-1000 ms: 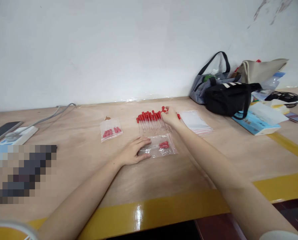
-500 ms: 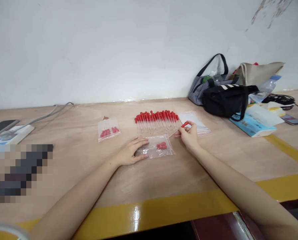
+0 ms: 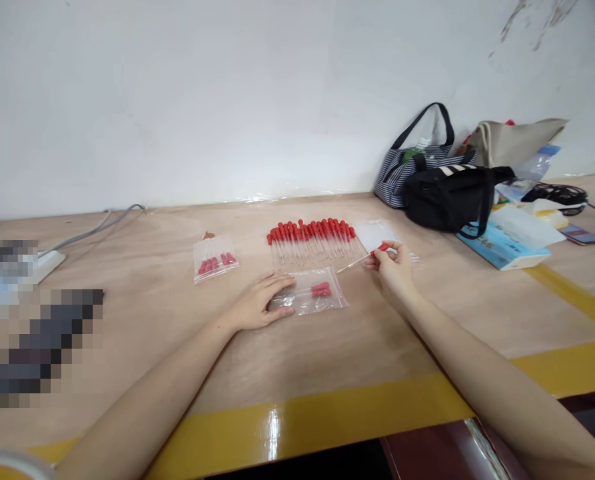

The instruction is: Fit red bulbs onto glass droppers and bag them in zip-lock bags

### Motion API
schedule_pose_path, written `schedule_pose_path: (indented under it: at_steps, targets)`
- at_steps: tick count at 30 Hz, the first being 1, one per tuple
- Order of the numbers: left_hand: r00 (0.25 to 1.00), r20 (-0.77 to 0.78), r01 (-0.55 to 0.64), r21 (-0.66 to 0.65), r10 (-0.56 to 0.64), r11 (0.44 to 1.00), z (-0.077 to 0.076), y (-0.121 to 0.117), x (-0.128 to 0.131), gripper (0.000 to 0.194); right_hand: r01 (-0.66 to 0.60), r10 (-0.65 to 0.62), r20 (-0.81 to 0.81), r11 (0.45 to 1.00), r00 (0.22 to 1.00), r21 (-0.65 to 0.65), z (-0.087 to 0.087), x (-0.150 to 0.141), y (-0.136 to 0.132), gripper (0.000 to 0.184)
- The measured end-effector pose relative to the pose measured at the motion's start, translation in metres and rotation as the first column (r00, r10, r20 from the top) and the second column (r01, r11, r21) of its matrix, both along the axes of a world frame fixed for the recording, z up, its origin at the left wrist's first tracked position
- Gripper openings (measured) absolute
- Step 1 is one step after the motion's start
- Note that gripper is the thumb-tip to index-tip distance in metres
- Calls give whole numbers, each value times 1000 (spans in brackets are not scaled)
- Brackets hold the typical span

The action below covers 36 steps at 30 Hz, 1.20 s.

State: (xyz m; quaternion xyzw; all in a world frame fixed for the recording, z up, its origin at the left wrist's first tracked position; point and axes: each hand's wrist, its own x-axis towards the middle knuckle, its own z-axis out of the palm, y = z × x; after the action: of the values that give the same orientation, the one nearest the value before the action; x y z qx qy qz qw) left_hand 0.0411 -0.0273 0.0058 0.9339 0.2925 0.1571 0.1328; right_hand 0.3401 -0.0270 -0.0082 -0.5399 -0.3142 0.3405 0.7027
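Observation:
My right hand (image 3: 391, 265) pinches a glass dropper by its red rubber bulb (image 3: 380, 249), its thin clear tube (image 3: 356, 263) slanting down-left toward the near bag. That clear zip bag (image 3: 304, 307) lies flat on the table with a few red-bulbed droppers (image 3: 321, 289) inside. My left hand (image 3: 262, 301) rests on the bag's left end, thumb and fingers spread apart. Behind the bag is a row of several droppers (image 3: 312, 232), red bulbs toward the wall. Farther left sits another zip bag (image 3: 216, 248), also holding several droppers.
White plastic bags (image 3: 377, 230) lie behind my right hand. A striped bag (image 3: 394, 177), a black bag (image 3: 447, 200), a blue package (image 3: 502, 243) and a phone (image 3: 582, 234) crowd the right. A grey cable (image 3: 97, 231) runs at left. Yellow tape (image 3: 327, 413) lines the front edge.
My right hand has moved slightly right with the dropper, drawing its tip back toward the near bag's right edge. My left hand stays on the bag.

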Motion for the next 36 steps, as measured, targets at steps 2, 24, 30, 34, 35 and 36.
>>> schedule_pose_path:
  at_steps: [2, 24, 30, 34, 35, 36]
  targets:
    - [1000, -1, 2, -3, -2, 1000, 0, 0, 0, 55, 15, -14, 6, 1000, 1000, -12, 0, 4, 0, 32]
    - [999, -17, -29, -12, 29, 1000, 2, -2, 1, 60, 77, -77, 50, 997, 996, 13, 7, 5, -3, 26]
    - [1000, -13, -28, -10, 28, 1000, 2, -2, -1, 60, 14, -13, 68, 1000, 998, -20, 7, -3, -6, 24]
    - [1000, -5, -28, -15, 28, 999, 3, -2, 0, 60, -56, 56, 0, 997, 998, -44, 2, -19, -10, 28]
    - [1000, -4, -30, -17, 30, 999, 3, -2, 0, 60, -104, 104, -17, 993, 994, -56, 1, -24, -11, 29]
    - [1000, -3, -31, -20, 31, 999, 3, -2, 0, 60, -171, 170, -21, 983, 985, -68, -1, -28, -12, 31]
